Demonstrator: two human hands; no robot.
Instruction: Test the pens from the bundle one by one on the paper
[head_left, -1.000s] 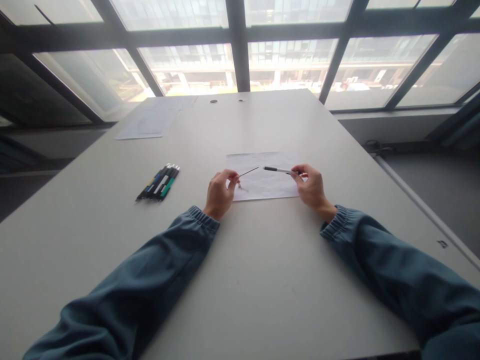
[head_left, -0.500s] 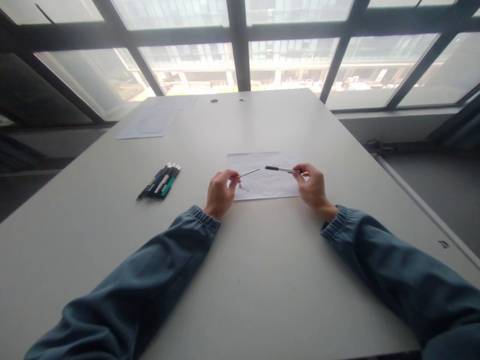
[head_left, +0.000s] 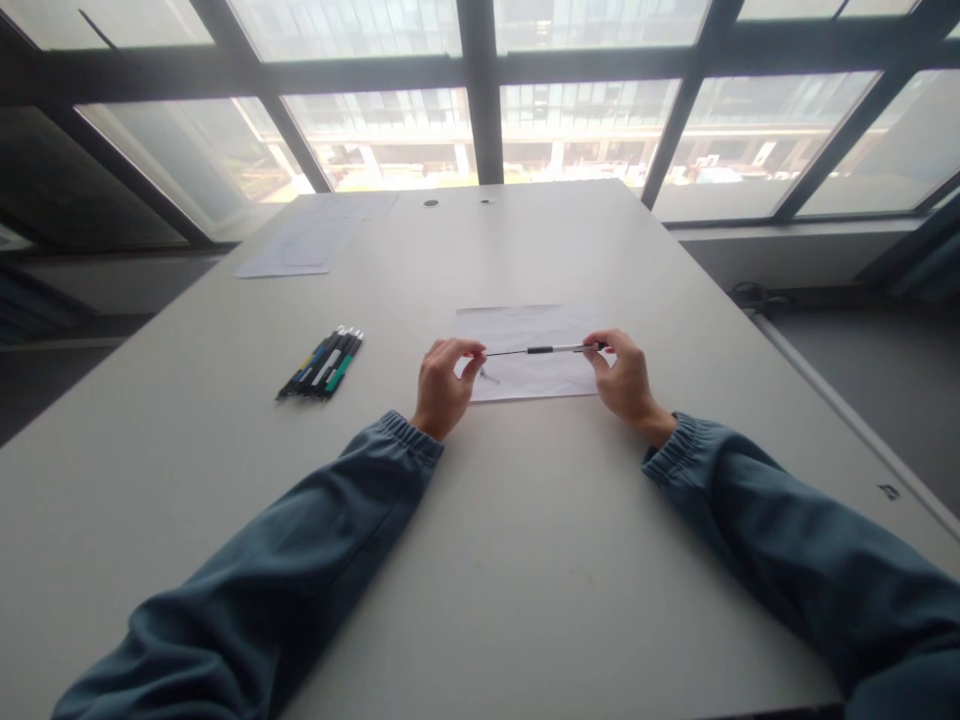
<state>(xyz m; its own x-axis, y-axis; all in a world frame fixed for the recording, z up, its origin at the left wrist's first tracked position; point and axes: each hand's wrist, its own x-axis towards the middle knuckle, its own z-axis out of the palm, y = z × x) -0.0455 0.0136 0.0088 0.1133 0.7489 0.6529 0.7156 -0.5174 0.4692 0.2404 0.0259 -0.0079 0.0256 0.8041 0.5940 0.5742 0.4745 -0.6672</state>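
While pinched shut, left fingers (head_left: 466, 352) on refill (head_left: 506, 352), right fingers (head_left: 598, 352) on pen barrel (head_left: 559, 349).

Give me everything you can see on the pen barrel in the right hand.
The pen barrel is slim, pale with a dark band at its middle, and looks plastic. It lies level above the white sheet, pinched at one end by the right hand. The left hand holds a thin dark refill that meets the barrel's open end.

Strong daylight enters through the windows (head_left: 480, 130) beyond the table (head_left: 525, 560), overexposed and hazy there, with soft shadows, wide-angle bending at edges, and mild overall softness.
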